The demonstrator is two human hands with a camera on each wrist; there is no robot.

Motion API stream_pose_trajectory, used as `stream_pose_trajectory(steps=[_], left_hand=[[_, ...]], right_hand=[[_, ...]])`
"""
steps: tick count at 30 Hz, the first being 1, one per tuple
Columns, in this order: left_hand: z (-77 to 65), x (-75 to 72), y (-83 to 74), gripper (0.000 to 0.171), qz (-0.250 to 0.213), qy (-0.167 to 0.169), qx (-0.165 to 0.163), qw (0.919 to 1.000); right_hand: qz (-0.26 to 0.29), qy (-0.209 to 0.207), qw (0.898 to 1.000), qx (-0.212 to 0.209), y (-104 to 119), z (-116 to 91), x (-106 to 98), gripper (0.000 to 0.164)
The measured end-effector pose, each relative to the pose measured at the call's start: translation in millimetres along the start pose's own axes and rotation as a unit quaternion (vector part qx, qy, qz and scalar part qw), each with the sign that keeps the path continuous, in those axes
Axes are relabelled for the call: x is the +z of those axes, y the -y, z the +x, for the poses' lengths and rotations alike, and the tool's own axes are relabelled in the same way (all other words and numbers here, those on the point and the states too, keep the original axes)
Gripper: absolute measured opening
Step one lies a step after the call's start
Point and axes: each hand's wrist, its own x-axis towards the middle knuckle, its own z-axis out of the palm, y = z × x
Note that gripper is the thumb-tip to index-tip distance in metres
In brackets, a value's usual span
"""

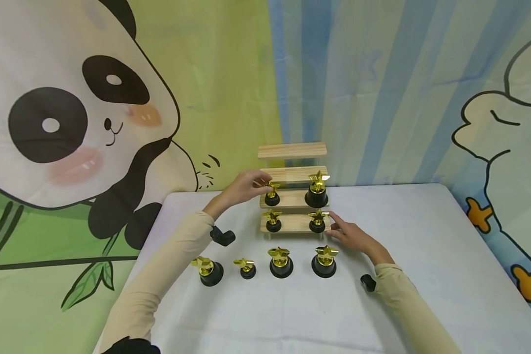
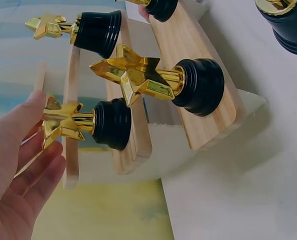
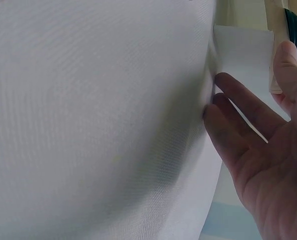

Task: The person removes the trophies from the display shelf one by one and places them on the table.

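Note:
My left hand (image 1: 246, 187) is at the left end of a stepped wooden stand (image 1: 294, 223). Its thumb and fingers pinch the gold star of a small trophy (image 2: 112, 123), whose black base stands on the second step from the bottom. A larger star trophy (image 1: 316, 196) occupies that step's right end. On the lowest step stand two small trophies, one at the left (image 1: 273, 225) and one at the right (image 1: 317, 226). My right hand (image 1: 353, 237) is beside the stand's lower right end, fingers extended and spread, holding nothing; in the right wrist view its fingertips (image 3: 223, 80) are near the white cloth.
Several star trophies stand in a row before the stand, including a leftmost one (image 1: 211, 275), a small one (image 1: 248, 272) and a rightmost one (image 1: 324, 268). The upper steps (image 1: 292, 150) bear no trophies. A printed curtain (image 1: 230, 98) hangs behind the white-covered table (image 1: 265, 309).

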Motion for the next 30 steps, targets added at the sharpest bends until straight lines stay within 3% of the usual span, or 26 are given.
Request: stream_pose_trajectory(steps=[11,30], left_hand=[[3.9,5.9,-1.4,0.033,0.014,0.0,-0.004,0.9999],[-2.8,15.4,4.1,0.028,0.02,-0.013,-0.024,0.9994]], right_hand=[[0.0,-0.001,1.0,0.0,-1.1,0.8,1.2,0.07],[0.004,-0.007,1.0,0.0,1.7,-1.6,1.3,0.071]])
